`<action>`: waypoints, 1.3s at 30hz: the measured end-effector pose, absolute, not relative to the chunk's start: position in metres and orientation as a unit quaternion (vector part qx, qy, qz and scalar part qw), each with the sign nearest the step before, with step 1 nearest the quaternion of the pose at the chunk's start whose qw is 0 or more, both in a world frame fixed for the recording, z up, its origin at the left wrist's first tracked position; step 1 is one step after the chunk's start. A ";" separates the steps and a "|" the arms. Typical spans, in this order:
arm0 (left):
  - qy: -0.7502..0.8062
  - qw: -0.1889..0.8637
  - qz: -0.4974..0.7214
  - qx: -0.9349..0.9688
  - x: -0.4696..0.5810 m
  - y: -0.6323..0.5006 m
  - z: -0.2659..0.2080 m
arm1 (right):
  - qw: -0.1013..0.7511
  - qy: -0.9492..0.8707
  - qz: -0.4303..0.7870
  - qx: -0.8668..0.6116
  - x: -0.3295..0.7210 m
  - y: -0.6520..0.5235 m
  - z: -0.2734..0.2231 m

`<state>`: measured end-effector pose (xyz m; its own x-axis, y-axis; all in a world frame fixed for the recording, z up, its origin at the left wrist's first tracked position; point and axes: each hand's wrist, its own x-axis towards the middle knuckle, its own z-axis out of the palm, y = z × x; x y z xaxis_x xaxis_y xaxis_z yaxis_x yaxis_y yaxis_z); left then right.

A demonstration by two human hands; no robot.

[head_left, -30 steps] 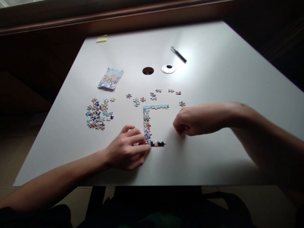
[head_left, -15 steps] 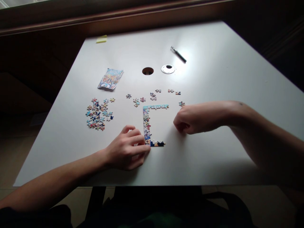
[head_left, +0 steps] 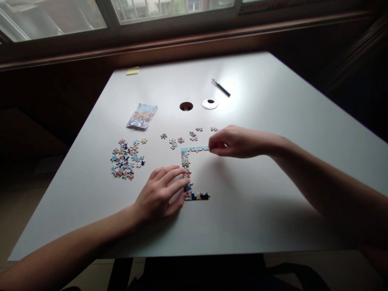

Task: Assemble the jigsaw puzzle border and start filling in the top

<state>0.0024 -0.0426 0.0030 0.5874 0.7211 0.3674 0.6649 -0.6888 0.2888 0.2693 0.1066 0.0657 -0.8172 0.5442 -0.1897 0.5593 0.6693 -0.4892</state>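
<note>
A partly joined jigsaw puzzle [head_left: 200, 196] lies on the white table as a C-shaped border: a light-blue top row, a colourful left side and a dark bottom row. My left hand [head_left: 160, 192] rests on its left side, fingers apart and fingertips touching the pieces. At the right end of the top row is my right hand [head_left: 230, 141], thumb and fingers closed in a pinch. Whatever is between those fingertips is hidden. Several loose puzzle pieces [head_left: 181, 140] lie above the border, some possibly behind my right hand.
A pile of puzzle pieces [head_left: 125, 159] lies to the left, with a colourful printed packet [head_left: 142, 116] beyond it. Farther back are a round table hole [head_left: 186, 106], a metal ring cover [head_left: 209, 104], a pen [head_left: 221, 87] and a yellow sticky note [head_left: 132, 71].
My right hand has moved left to the end of the top row. My left hand has shifted up along the left side, its fingers spreading. The view has tilted up, showing more window.
</note>
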 end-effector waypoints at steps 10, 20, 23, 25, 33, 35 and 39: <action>0.422 0.040 0.134 0.896 0.002 -0.042 0.003 | -0.216 0.931 -0.111 0.273 0.271 0.135 0.008; 0.418 0.049 0.143 0.896 0.001 -0.042 0.002 | -0.226 0.917 -0.114 0.308 0.266 0.132 0.010; 0.416 0.048 0.136 0.898 0.001 -0.042 0.002 | -0.199 0.929 -0.112 0.290 0.262 0.127 0.008; 0.416 0.050 0.135 0.898 0.001 -0.042 0.002 | -0.206 0.918 -0.101 0.323 0.267 0.134 0.006; 0.411 0.048 0.146 0.899 0.001 -0.042 0.001 | -0.077 0.840 -0.262 0.469 0.322 0.176 0.044; 0.409 0.041 0.143 0.900 0.001 -0.042 0.000 | -0.009 0.847 -0.285 0.448 0.332 0.177 0.057; 0.404 0.032 0.137 0.904 0.000 -0.041 0.000 | 0.109 0.838 -0.338 0.415 0.339 0.173 0.066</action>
<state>0.0002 -0.0413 -0.0003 0.6359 0.7390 0.2226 0.7214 -0.6716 0.1687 0.3389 0.1730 0.0663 -0.6320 0.6216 -0.4629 0.7687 0.4265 -0.4767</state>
